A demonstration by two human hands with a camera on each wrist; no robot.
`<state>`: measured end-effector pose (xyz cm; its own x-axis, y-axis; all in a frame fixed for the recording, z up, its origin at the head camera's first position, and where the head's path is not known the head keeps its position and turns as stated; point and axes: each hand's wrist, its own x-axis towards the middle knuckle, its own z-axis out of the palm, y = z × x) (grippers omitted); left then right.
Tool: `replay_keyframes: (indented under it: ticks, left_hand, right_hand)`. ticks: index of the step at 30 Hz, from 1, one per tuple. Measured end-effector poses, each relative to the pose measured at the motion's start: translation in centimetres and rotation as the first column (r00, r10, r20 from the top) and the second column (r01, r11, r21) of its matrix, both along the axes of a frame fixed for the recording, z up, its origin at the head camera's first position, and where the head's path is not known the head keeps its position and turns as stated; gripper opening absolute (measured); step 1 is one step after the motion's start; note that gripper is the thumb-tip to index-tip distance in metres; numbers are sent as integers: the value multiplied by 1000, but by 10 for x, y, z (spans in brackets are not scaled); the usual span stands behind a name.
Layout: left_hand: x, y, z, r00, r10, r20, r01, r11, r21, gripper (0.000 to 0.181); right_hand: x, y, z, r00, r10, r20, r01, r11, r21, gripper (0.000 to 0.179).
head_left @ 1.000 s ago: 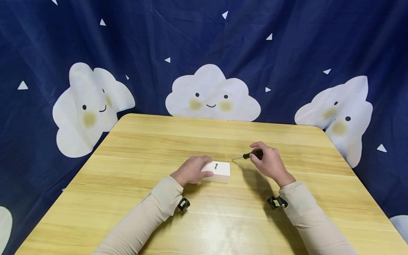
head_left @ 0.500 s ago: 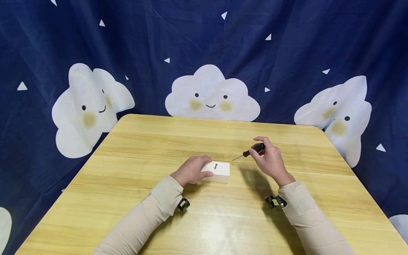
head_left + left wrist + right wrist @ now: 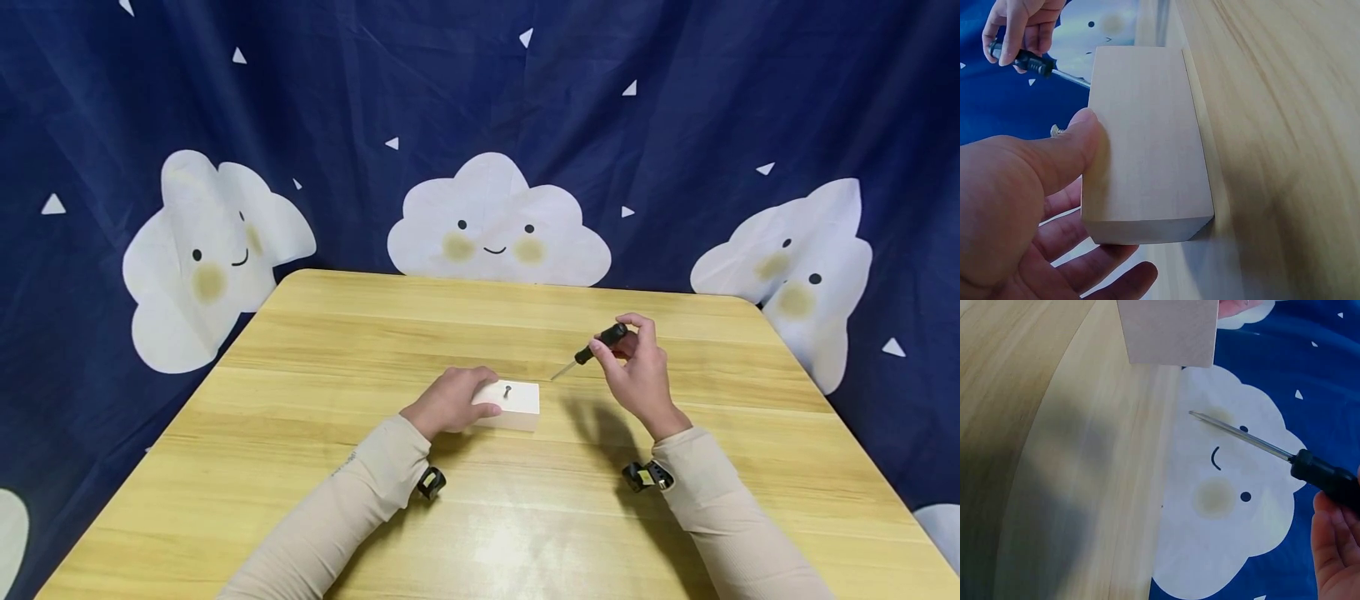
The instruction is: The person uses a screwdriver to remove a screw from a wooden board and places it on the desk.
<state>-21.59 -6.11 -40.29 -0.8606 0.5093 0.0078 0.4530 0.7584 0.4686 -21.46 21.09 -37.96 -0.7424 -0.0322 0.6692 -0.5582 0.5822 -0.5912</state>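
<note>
A pale wooden block [image 3: 517,398] lies on the table, and a screw [image 3: 507,390] stands up from its top face. My left hand [image 3: 450,402] grips the block's left end, thumb on the near side and fingers over the far side. In the left wrist view the block [image 3: 1144,137] shows its broad side, with the screw's head [image 3: 1055,130] just past the thumb. To the right, my right hand [image 3: 639,371] holds a black-handled screwdriver [image 3: 600,343] above the table. The screwdriver's shaft [image 3: 1241,434] slants down toward the block, its tip apart from block and screw.
The wooden table [image 3: 360,333] spreads around both hands. A dark blue curtain [image 3: 480,92] with white clouds and triangles hangs behind its far edge. A black wrist camera [image 3: 432,482] sits under the left wrist, another black camera [image 3: 647,477] under the right.
My right hand has risen and shifted slightly right, and the screwdriver now tilts more steeply, handle up. The left hand and the block have stayed in place.
</note>
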Motion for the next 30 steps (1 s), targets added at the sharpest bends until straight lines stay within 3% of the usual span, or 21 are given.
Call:
replay_keyframes:
  ticks: [11,19,30]
  left_hand:
    - [2,0,2,1000,0,0,0,1000,9,51]
    - [2,1,2,1000,8,11,-8,1000,9,52]
    - [5,1,4,1000,-3,-22,4,1000,15,48]
  right_hand:
    - [1,-5,5,996,30,-80,-31,999,-13,47]
    - [3,-7,10,996,43,-81,-45,999,-25,47]
    - [3,-13,14,990,87,-112,-93,995,-43,48]
